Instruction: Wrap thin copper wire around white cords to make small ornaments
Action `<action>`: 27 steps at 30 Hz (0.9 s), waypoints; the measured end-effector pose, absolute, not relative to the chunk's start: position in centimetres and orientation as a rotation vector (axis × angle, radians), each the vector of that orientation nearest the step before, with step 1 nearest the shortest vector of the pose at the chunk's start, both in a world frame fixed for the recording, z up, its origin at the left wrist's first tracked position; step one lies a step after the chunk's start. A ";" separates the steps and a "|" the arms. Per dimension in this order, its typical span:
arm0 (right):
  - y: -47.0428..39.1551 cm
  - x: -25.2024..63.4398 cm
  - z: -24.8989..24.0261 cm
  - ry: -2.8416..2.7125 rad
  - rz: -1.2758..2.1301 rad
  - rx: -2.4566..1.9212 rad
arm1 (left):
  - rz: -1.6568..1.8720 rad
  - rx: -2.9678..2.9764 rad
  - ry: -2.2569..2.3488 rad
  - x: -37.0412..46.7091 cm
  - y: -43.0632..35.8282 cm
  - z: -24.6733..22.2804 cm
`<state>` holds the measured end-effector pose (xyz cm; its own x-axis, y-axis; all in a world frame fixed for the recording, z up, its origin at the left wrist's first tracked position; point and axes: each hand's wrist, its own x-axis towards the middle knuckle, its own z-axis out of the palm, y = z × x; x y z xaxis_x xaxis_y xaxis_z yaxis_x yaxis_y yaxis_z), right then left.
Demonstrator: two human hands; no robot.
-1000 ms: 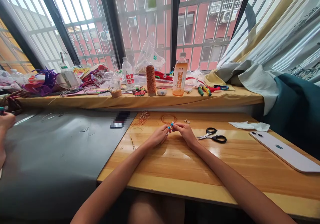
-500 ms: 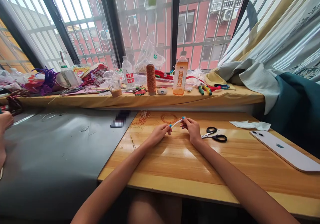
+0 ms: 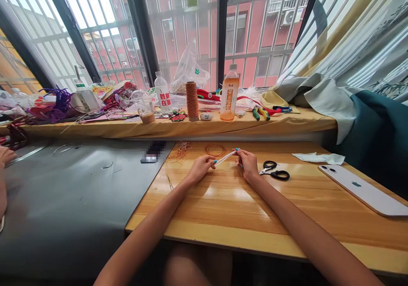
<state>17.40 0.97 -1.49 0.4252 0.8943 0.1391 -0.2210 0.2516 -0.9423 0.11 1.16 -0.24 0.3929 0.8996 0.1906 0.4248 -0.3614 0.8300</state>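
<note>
A thin white strip point(image 3: 225, 157) is stretched between my two hands, low over the wooden table point(image 3: 216, 209). My left hand point(image 3: 201, 168) pinches its lower left end between thumb and finger. At the upper right end, my right hand point(image 3: 247, 163) closes its fingertips on the same strip. What the strip is made of I cannot make out. Just behind it lies a coil of copper-coloured wire point(image 3: 215, 151). Black-handled scissors point(image 3: 274, 172) rest beside my right hand, their blade tips partly hidden by it.
Loose wire bits point(image 3: 182, 150) lie at the table's back left, and a white phone point(image 3: 357, 188) and tissue point(image 3: 318, 158) at the right. On the ledge stand a cord spool point(image 3: 191, 102), a drink bottle point(image 3: 229, 94) and pliers point(image 3: 260, 114). Another person's hand point(image 3: 5, 155) shows far left.
My hands have moved slightly apart, and a longer stretch of the white strip shows between them. The other person's hand at the far left has shifted lower.
</note>
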 end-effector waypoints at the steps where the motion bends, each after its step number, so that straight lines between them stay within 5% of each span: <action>1: 0.9 17.4 -1.5 -0.805 0.872 -1.050 | 0.825 1.948 1.131 0.2 1.2 -0.3; 14: 0.8 17.3 -1.3 -0.755 0.831 -1.033 | 0.518 2.217 1.163 1.6 0.9 -0.1; 27: 1.4 17.7 -1.2 -0.678 0.838 -1.015 | 0.686 2.252 1.070 2.2 0.2 -0.1</action>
